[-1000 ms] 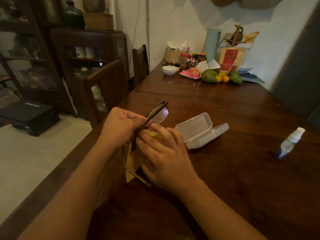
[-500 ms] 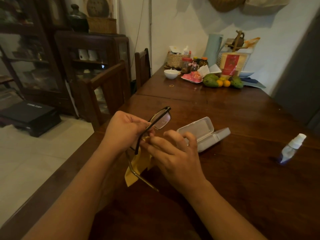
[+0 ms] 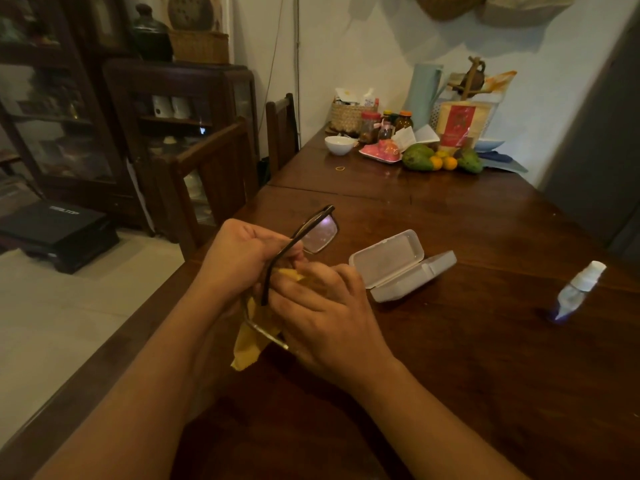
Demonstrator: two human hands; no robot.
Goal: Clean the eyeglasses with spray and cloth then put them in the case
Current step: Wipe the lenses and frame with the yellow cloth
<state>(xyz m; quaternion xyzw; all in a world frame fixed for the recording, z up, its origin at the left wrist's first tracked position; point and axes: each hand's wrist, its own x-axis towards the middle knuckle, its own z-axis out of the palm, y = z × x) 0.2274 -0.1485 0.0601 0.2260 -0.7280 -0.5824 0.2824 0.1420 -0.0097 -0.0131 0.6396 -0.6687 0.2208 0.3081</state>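
**Desk:** What are the hands doing?

**Photographer:** A person seated at a dark, polished wooden table (image 3: 450,358) works over a pair of dark-framed eyeglasses (image 3: 320,232). The left hand (image 3: 239,258) is clenched around the frame near its bridge and holds the pair up off the table, tilted. One lens rises clear above the knuckles. The other lens is hidden behind the hands.

**Desk:** And the right?

**Photographer:** The right hand (image 3: 329,317) has its fingers curled over a yellow cleaning cloth (image 3: 247,348), bunching it against the lower part of the glasses. The rest of the cloth hangs down between the wrists. One dark temple arm runs down between the two hands, and the other juts out below them across the cloth.

**Desk:** Where are the case and spray?

**Photographer:** A white plastic hinged glasses case (image 3: 398,265) lies open on the table just right of the hands, with its lid tipped back. A small clear spray bottle with a white nozzle (image 3: 578,289) lies on its side well apart, near the right edge.

**Desk:** Background?

**Photographer:** At the far end of the table are a white bowl (image 3: 338,145), a woven basket (image 3: 348,116), jars and green and orange fruit (image 3: 417,156). Dark wooden chairs (image 3: 214,174) line the left side.
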